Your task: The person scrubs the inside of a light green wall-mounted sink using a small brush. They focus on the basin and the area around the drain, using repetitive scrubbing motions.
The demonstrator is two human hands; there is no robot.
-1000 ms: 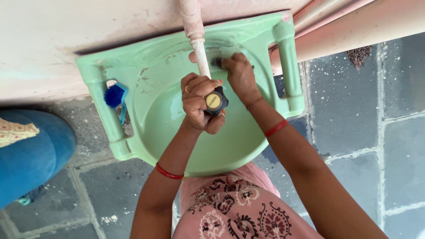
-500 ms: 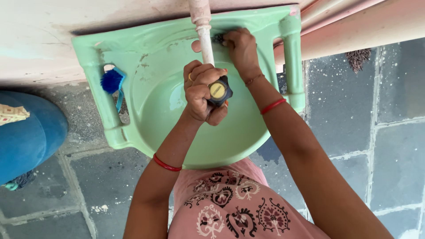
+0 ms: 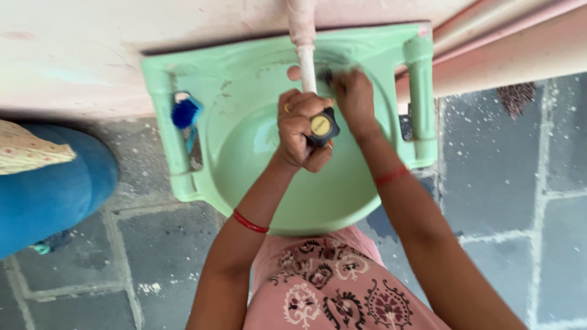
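The left hand point(image 3: 302, 128) is closed round a black tap knob point(image 3: 322, 127) with a yellow cap, over the middle of a green basin point(image 3: 257, 153); a white pipe point(image 3: 307, 64) runs from the knob away to the wall. The right hand point(image 3: 354, 98), just beyond and to the right of the left, presses its curled fingers on a dark thing at the basin's back rim, though I cannot tell what it grips. A blue brush point(image 3: 185, 113) lies on the ledge well left of both hands.
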